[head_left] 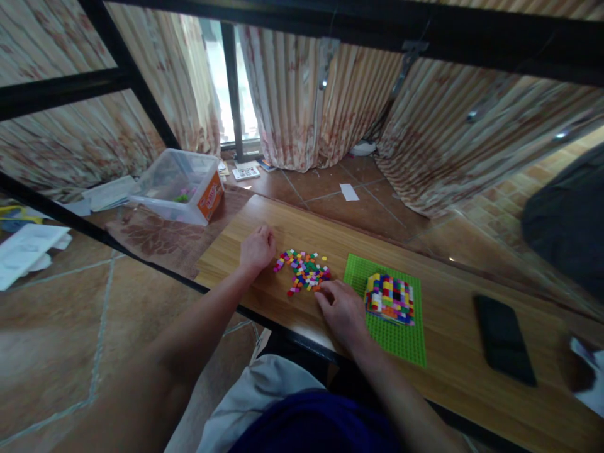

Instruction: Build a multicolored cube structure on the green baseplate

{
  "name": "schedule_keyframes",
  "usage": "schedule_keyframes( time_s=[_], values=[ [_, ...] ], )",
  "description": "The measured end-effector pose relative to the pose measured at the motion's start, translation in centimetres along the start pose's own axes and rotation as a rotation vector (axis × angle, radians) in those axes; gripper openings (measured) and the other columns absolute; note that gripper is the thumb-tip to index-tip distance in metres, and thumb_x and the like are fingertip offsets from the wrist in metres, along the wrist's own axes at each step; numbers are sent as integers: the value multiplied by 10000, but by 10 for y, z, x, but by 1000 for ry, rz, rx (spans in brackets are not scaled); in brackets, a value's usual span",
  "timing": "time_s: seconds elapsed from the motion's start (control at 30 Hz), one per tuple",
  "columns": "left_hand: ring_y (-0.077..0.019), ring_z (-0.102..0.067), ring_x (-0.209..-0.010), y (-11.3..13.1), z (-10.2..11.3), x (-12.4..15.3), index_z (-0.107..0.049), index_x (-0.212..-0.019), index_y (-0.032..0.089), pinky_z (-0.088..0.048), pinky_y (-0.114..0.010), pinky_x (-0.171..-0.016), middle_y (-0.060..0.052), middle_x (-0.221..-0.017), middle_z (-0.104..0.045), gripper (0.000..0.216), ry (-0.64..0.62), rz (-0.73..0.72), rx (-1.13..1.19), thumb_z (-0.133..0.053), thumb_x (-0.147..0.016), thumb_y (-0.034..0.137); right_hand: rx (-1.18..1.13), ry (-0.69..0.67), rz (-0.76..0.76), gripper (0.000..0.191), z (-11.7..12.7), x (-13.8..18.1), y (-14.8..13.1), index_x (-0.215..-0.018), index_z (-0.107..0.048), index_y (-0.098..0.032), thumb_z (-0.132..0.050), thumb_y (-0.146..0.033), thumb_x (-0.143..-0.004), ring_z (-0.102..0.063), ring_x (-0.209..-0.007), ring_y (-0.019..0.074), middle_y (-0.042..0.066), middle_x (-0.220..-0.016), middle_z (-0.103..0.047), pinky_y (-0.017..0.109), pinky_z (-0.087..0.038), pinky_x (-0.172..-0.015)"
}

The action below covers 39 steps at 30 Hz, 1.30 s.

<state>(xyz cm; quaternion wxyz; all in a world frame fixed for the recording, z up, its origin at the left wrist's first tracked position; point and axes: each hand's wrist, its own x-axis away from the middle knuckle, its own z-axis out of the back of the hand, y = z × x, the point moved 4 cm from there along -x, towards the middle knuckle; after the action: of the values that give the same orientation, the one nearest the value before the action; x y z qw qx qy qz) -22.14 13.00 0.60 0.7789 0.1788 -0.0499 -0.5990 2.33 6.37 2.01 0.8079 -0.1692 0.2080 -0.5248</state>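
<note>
A pile of small loose bricks in many colours (304,270) lies on the wooden table (453,390). My left hand (257,248) rests on the table just left of the pile, fingers curled into a loose fist with nothing showing in it. At the pile's near right edge my right hand (342,309) has its fingers bent down, the fingertips touching the bricks. To the right lies a green baseplate (394,340), and on it stands a block built of multicoloured bricks (391,298).
A black phone (504,340) lies flat on the table's right part. A clear plastic box (179,185) with an orange label sits on the floor at the back left, papers beside it. Curtains hang behind. A dark shape (566,220) fills the right edge.
</note>
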Motion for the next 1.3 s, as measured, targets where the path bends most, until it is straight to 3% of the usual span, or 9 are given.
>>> schedule_keyframes(
  time_s=[0.13, 0.23, 0.4, 0.67, 0.9, 1.07, 1.17, 1.3],
  values=[
    [-228, -642, -953, 0, 0, 1, -612, -1014, 204, -445, -316, -749, -89, -1054, -673, 237, 12, -12, -9, -384, -960, 236, 71, 53, 1, 165, -7, 0, -8, -879, -682, -207, -593, -345, -894, -601, -867, 234, 71, -879, -688, 341, -430, -801],
    [-226, -645, -948, 0, 1, 1, -612, -1014, 205, -443, -315, -741, -91, -1057, -674, 237, 2, -3, -10, -383, -964, 242, 78, 74, 18, 149, -11, -2, -10, -879, -677, -209, -560, -293, -912, -592, -870, 227, 73, -885, -679, 336, -425, -801],
    [-227, -645, -950, 1, 2, 0, -614, -1022, 202, -445, -314, -740, -94, -1063, -672, 235, -13, 5, -14, -390, -962, 242, 35, 63, 56, 194, -13, -4, -6, -904, -688, -212, -495, -200, -925, -589, -899, 217, 76, -923, -676, 329, -434, -817],
    [-234, -645, -944, 0, 0, 0, -612, -1007, 211, -443, -319, -743, -87, -1058, -672, 218, -4, 3, -7, -401, -952, 232, -11, 48, 76, 219, -10, 0, 1, -1005, -698, -215, -495, -201, -924, -585, -941, 232, 90, -998, -673, 347, -452, -834],
    [-227, -644, -935, -1, 0, 0, -609, -1021, 212, -443, -319, -738, -86, -1062, -675, 230, 0, 6, -11, -391, -959, 253, -32, 12, 21, 171, -8, -3, 7, -849, -693, -225, -542, -258, -922, -597, -875, 219, 67, -907, -671, 334, -451, -814],
    [-220, -639, -952, 0, 0, 0, -610, -1007, 214, -442, -310, -740, -84, -1054, -674, 221, 4, -1, -4, -398, -954, 246, -24, 28, 43, 212, -9, -3, 6, -853, -697, -215, -527, -301, -946, -619, -850, 216, 67, -863, -688, 332, -461, -810],
    [-219, -641, -952, 0, 0, -1, -608, -998, 213, -439, -307, -731, -81, -1057, -676, 218, 8, -1, -8, -396, -954, 243, -84, 81, 34, 238, -1, -2, 3, -894, -711, -216, -504, -313, -962, -642, -853, 204, 62, -884, -711, 329, -475, -820],
    [-222, -646, -933, 0, 0, -1, -603, -982, 214, -430, -307, -702, -74, -1043, -678, 219, 21, 4, -19, -389, -958, 253, -182, 165, 25, 252, 30, -1, 5, -959, -727, -214, -500, -325, -961, -661, -853, 188, 60, -909, -725, 322, -494, -809]
  ],
)
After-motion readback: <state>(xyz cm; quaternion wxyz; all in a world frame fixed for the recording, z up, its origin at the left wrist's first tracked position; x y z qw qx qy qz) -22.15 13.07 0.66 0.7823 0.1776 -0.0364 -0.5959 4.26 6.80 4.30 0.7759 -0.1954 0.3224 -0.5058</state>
